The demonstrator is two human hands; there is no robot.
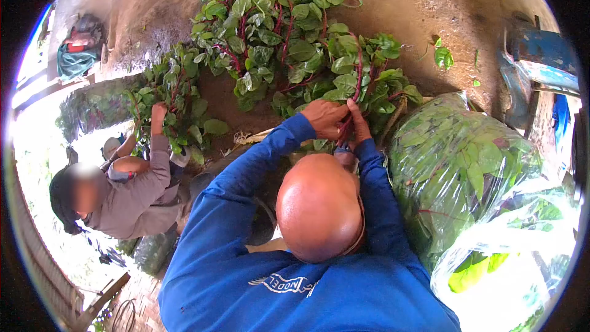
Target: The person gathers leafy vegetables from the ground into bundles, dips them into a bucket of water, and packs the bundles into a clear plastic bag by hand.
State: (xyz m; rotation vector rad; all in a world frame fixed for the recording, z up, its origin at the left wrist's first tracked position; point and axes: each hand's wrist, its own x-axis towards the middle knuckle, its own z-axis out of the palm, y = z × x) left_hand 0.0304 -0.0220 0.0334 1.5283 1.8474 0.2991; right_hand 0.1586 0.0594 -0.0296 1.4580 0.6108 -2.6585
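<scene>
Leafy red stems (358, 71) clamped in grip of left hand (324, 118), right hand (359, 125); filled plastic bag (458, 160) nearby.

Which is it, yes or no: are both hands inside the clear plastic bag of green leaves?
No, the left hand and right hand hold long purple-red leafy stems outside the bag.
</scene>
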